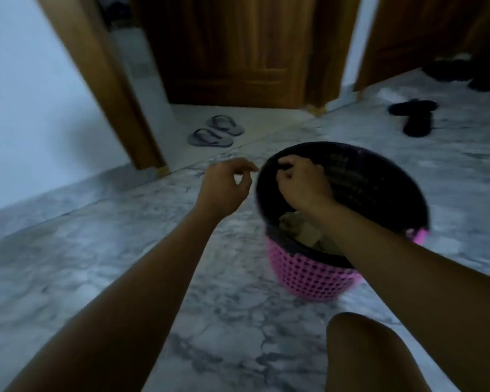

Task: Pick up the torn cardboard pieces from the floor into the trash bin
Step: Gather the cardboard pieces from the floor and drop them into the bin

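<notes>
Grey flip-flops (215, 134), black sandals (415, 116), wooden door (232, 46)

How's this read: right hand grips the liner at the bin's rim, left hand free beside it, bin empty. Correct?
One error: the bin is not empty. The head view shows torn cardboard pieces lying inside it. The rest holds: the right hand grips the black liner at the rim, and the left hand hovers beside it, holding nothing.
</notes>
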Motion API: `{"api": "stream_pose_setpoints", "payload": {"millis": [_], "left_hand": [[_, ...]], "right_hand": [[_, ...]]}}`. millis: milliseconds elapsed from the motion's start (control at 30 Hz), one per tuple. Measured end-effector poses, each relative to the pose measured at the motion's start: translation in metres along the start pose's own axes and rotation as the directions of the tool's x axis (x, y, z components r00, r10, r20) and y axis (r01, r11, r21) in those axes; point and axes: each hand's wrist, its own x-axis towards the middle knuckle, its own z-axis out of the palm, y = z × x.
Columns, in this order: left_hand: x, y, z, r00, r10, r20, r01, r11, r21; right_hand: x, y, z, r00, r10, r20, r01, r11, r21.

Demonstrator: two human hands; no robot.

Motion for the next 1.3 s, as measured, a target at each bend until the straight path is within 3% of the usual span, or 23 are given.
{"api": "stream_pose_setpoints", "payload": {"millis": [100,200,333,367,467,633,733,900,967,1067,1300], "left_hand": [[-0.036,-0.04,-0.059,0.974,-0.174,-0.147,0.184,0.981,0.058],[-0.104,-0.079,-0.138,0.897,-0.342,-0.281,0.394,0.907,0.153],[-0.239,-0.086,-0.246,0.677,-0.512,-0.528,0.673,0.722,0.162],[-0.278,-0.078,-0.268,0.617,-0.533,-0.579,0.727,0.667,0.16],[-0.415,-0.026,-0.323,0.387,-0.561,-0.731,0.886,0.445,0.128],[-0.577,0.094,-0.362,0.072,-0.551,-0.831,0.979,0.198,-0.046],[-0.667,0.177,-0.349,-0.12,-0.532,-0.838,0.982,0.059,-0.178],[-0.8,0.295,-0.278,-0.35,-0.555,-0.755,0.935,-0.165,-0.313],[-0.851,0.334,-0.241,-0.442,-0.585,-0.68,0.896,-0.25,-0.367],[-0.908,0.371,-0.203,-0.528,-0.615,-0.586,0.845,-0.314,-0.432],[-1.005,0.42,-0.119,-0.64,-0.648,-0.413,0.743,-0.386,-0.547]], "right_hand": [[-0.013,-0.066,0.053,0.971,-0.235,0.04,0.235,0.972,0.021],[-0.054,-0.138,0.117,0.882,-0.417,0.22,0.414,0.908,0.062],[-0.143,-0.222,0.191,0.677,-0.588,0.444,0.556,0.803,0.215],[-0.171,-0.239,0.205,0.605,-0.629,0.488,0.578,0.769,0.273],[-0.283,-0.289,0.225,0.291,-0.742,0.604,0.667,0.61,0.427],[-0.457,-0.327,0.208,-0.111,-0.783,0.612,0.686,0.385,0.617],[-0.562,-0.32,0.184,-0.349,-0.73,0.587,0.653,0.26,0.711],[-0.712,-0.26,0.157,-0.661,-0.511,0.55,0.583,0.113,0.805],[-0.764,-0.22,0.152,-0.739,-0.392,0.548,0.57,0.068,0.819],[-0.817,-0.171,0.149,-0.798,-0.233,0.555,0.571,-0.001,0.821],[-0.926,-0.072,0.145,-0.824,0.038,0.565,0.553,-0.159,0.818]]}}
